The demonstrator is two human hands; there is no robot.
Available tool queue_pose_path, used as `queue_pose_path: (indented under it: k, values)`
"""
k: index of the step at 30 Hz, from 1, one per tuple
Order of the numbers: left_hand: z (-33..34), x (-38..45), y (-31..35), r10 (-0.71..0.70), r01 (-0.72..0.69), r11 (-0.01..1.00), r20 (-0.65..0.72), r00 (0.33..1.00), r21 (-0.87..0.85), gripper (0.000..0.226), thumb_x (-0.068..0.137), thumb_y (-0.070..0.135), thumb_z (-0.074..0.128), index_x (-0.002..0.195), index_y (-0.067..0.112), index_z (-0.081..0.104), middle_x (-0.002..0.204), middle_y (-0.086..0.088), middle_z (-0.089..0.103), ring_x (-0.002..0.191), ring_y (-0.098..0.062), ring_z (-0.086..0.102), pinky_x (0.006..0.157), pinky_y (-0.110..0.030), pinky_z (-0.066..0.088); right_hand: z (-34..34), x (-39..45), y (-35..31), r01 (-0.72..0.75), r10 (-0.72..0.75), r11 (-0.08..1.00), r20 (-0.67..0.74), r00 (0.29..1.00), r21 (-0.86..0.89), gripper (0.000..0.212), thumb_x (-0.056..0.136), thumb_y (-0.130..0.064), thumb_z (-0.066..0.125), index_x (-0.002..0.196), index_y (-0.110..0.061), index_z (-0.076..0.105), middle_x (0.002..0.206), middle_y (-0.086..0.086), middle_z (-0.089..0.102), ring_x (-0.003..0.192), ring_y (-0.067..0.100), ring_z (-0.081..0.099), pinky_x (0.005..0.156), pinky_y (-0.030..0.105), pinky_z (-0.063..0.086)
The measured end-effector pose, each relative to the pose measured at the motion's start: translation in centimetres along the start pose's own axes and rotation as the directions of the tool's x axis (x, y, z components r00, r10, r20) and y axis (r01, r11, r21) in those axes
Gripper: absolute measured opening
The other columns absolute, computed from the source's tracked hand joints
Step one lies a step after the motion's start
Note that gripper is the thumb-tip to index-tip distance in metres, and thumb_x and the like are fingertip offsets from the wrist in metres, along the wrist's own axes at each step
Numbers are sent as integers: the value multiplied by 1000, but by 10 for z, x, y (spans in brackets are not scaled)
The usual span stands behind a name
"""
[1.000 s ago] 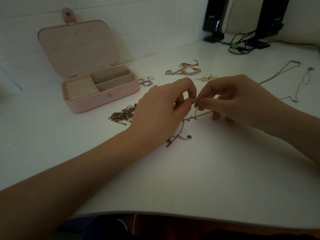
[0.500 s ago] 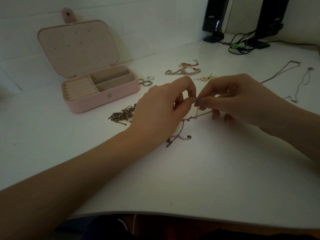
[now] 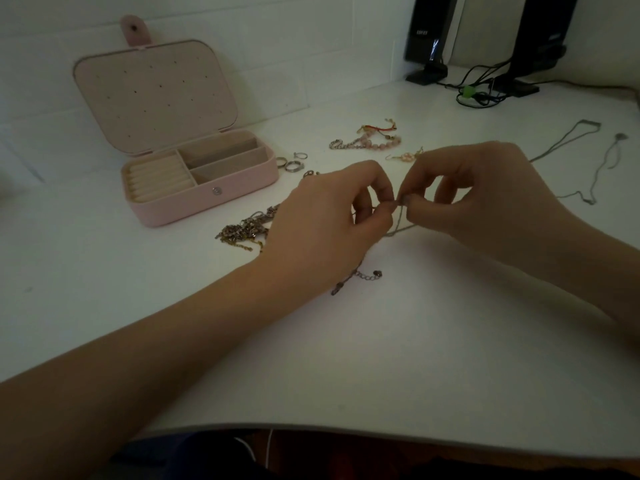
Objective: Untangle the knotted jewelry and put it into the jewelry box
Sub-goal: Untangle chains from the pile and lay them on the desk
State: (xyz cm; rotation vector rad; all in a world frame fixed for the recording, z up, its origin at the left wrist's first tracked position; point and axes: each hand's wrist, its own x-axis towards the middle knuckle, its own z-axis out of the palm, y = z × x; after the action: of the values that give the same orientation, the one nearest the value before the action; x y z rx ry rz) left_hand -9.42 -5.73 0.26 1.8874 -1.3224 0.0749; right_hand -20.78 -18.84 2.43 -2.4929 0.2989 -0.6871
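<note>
Thin silver chain [image 3: 398, 223] pinched above table, clasp end [image 3: 360, 276] trailing on surface, pink box [image 3: 204, 199] open at left, lid upright

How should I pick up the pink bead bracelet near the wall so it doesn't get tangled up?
Pinch the pink bead bracelet at the middle of its bead row, coming straight down from above with your fingers. It lies flat and stretched out on the white table, so the beads give the fattest part to hold. The red cord bunches up right behind it, so stay clear of that.
</note>
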Motion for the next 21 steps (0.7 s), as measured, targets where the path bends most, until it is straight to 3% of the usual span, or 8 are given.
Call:
queue_pose_path:
  k: [3,6,11,16,21]
  values:
    - [0,3,0,-110,111,985,16,994,-132,9,88,23,66,79,23,63,50,17,52,46,-1,48,53,-8,32,0,0,2,70,-75,989,-33,997,-132,14,76,-34,52,78,-28,65,72,-22,59,58,7,56,59,34,52]
    - [-1,6,2,-194,194,946,24,981,-261,10,91,21,61,84,16,68,43,12,47,41,-3,39,48,-11,32,-1,2,5,130,-143,970,-52,988,-206,24,79,-40,44,84,-29,64,75,-24,56,60,4,54,60,41,52]
    - [-3,7,6,-282,308,875,125,951,-373,15,95,19,57,99,14,70,39,5,49,30,-3,36,39,-9,29,1,2,7,235,-280,889,-61,958,-393,21,88,-30,45,89,-23,65,81,-9,61,60,12,50,53,38,51]
    - [-5,8,6,-285,310,855,123,951,-415,9,90,20,65,84,16,71,38,4,52,29,-3,36,40,-9,30,3,1,9,307,-386,778,-31,922,-548,16,89,-22,51,88,-15,65,86,1,66,59,24,57,44,35,48]
    - [-6,6,7,-233,251,897,93,968,-364,7,89,14,66,83,12,68,39,3,55,29,-1,41,43,-4,29,6,1,11,349,-428,736,0,904,-580,14,90,-20,50,91,-15,63,86,2,65,66,28,60,43,34,46]
